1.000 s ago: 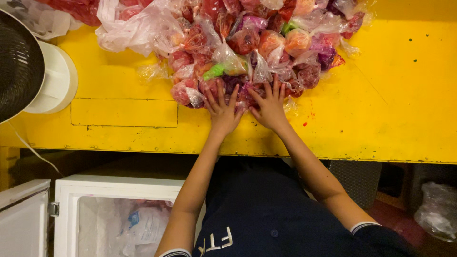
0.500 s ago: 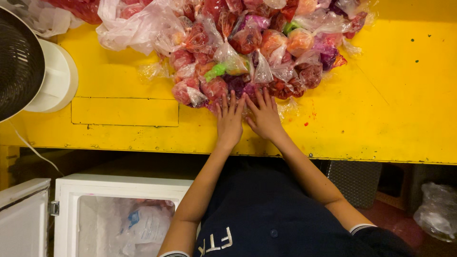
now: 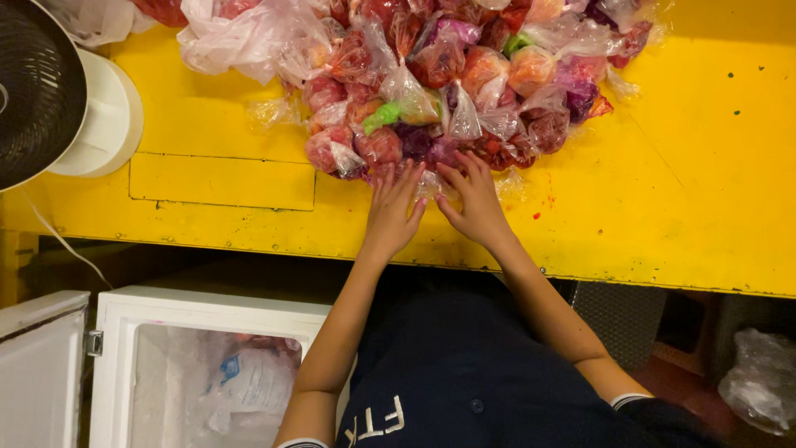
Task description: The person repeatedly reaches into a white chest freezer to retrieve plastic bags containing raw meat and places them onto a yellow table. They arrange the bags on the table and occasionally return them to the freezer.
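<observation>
Fingers (image 3: 404, 178) of left hand (image 3: 391, 217) spread flat and loose on yellow table (image 3: 663, 182), tips touching near edge of heap of small knotted plastic bags (image 3: 448, 83); nothing gripped. Fingers of right hand (image 3: 474, 203) likewise stretched out and unclenched, tips against lowest bags of same heap, thumb just beside left hand. Heap piled toward far side of table: clear bags filled with red, purple and orange contents, one green bit (image 3: 383, 114) among them, loose crumpled plastic (image 3: 249, 37) at its left end. Further left, round black fan (image 3: 37, 91) on white base (image 3: 104, 116). Below table edge, open white chest freezer (image 3: 207, 365) with frosted packets inside, lid (image 3: 37, 365) swung aside; another plastic bag (image 3: 759, 377) on floor at right. Likely trouble: slippery bags sliding off heap and over near edge if pulled carelessly; thin plastic tearing under fingernails and leaking; knots snagging on neighbours and dragging several along.
</observation>
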